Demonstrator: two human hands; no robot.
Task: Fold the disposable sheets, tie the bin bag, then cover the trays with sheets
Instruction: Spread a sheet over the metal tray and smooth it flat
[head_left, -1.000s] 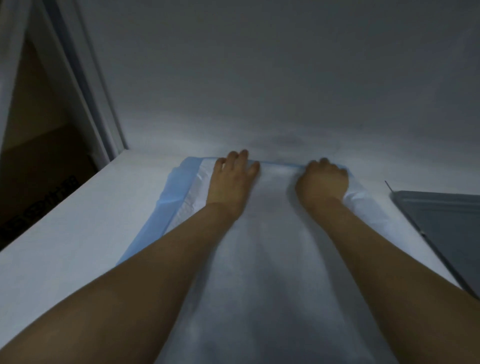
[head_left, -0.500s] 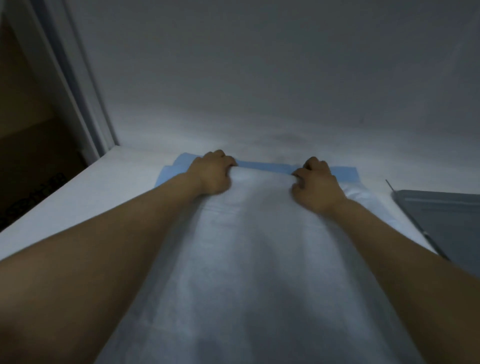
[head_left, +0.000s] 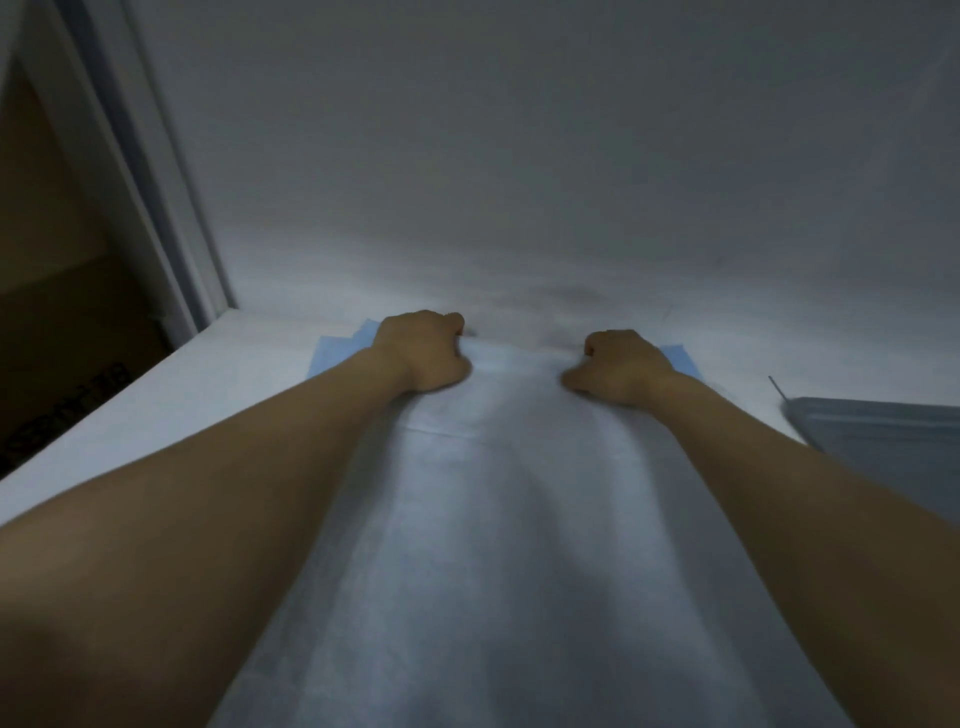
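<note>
A white disposable sheet (head_left: 519, 519) with a blue backing lies stretched along the white counter (head_left: 171, 410), running from near me to the wall. My left hand (head_left: 423, 351) grips the sheet's far edge on the left with curled fingers. My right hand (head_left: 621, 366) grips the same far edge on the right. Blue corners of the backing (head_left: 337, 351) stick out beside both hands. The fingertips are hidden under the fists.
A grey tray (head_left: 883, 431) sits on the counter at the right, with a thin wire-like rod (head_left: 777, 387) by its far corner. The white wall stands directly behind the sheet. A door frame (head_left: 156, 197) and a dark opening lie to the left.
My left hand went from lying flat on the sheet to gripping its far edge. Both fists have tightened on the edge and the sheet now lies spread wider between my arms.
</note>
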